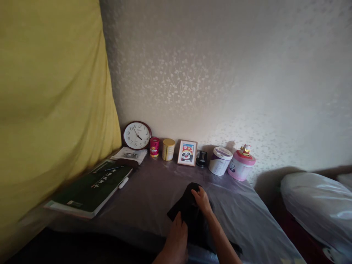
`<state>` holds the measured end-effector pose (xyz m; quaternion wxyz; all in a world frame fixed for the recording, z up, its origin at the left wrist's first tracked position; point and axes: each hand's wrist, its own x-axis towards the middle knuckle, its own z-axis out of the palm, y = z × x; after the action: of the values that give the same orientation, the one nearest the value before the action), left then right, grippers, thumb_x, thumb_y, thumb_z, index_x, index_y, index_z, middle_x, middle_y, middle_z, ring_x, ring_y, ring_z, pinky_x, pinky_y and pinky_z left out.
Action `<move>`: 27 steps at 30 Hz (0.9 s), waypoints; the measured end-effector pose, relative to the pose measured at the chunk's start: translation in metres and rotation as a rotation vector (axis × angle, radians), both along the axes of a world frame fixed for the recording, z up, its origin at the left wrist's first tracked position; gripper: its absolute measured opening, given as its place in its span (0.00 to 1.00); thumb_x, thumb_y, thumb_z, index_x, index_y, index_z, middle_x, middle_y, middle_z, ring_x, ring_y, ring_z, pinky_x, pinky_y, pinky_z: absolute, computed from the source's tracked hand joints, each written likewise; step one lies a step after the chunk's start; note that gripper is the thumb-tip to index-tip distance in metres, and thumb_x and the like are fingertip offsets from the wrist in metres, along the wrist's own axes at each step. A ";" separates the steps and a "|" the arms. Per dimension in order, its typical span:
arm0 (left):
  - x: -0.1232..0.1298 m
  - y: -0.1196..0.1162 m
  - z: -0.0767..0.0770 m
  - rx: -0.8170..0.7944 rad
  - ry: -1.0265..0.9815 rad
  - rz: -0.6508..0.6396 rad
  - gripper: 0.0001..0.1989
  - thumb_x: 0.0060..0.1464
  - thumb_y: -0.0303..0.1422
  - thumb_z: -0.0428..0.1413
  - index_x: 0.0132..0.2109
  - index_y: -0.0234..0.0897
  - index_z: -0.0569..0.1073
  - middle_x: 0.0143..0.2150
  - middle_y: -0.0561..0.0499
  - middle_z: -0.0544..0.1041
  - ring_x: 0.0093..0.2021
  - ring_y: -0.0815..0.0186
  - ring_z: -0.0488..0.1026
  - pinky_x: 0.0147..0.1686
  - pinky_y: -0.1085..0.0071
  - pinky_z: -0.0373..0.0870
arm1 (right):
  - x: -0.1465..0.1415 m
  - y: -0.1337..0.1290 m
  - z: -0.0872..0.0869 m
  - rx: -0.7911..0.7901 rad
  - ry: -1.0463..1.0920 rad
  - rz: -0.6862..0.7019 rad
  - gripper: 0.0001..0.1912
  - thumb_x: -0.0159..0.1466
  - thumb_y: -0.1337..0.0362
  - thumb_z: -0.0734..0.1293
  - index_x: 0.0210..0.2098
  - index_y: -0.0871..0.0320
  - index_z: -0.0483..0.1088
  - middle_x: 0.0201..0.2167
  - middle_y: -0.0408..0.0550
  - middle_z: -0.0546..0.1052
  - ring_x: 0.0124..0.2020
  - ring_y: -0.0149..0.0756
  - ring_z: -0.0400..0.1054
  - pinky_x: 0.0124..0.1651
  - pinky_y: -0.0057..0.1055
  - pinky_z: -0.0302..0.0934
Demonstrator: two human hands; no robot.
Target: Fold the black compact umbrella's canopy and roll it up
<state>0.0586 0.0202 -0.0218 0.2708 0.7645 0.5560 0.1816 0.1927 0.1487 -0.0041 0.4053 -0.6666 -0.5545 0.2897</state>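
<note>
A black piece of cloth point(192, 216), perhaps a garment, lies bunched near the front of the table, its exact kind hard to make out in the dim light. My left hand point(177, 233) is closed on its near left edge. Higher up and to the right, my right hand point(202, 201) pinches the cloth close to its rounded far end. Part of the fabric is hidden behind my right forearm, and a dark end of it shows to the right of that arm.
Along the wall stand a clock point(137, 135), a red tin point(154, 147), a yellow tin point(168, 149), a framed panda picture point(187, 153), a small black object point(202, 159) and two tubs point(220, 161). A green book point(93, 187) lies left, beside a yellow curtain point(55, 91). Plastic-covered bundles point(316, 205) sit right.
</note>
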 end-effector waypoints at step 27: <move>0.004 -0.002 0.003 0.445 0.120 -0.021 0.26 0.53 0.30 0.46 0.60 0.37 0.58 0.62 0.44 0.59 0.61 0.55 0.56 0.57 0.55 0.59 | -0.018 -0.020 0.016 0.042 -0.424 0.351 0.14 0.57 0.70 0.59 0.38 0.53 0.72 0.33 0.41 0.79 0.35 0.34 0.73 0.37 0.26 0.61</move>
<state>0.0630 0.0184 -0.0184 0.0640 0.8206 0.5093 0.2512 0.1745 0.1283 0.0122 0.2375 -0.5975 -0.7398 0.1981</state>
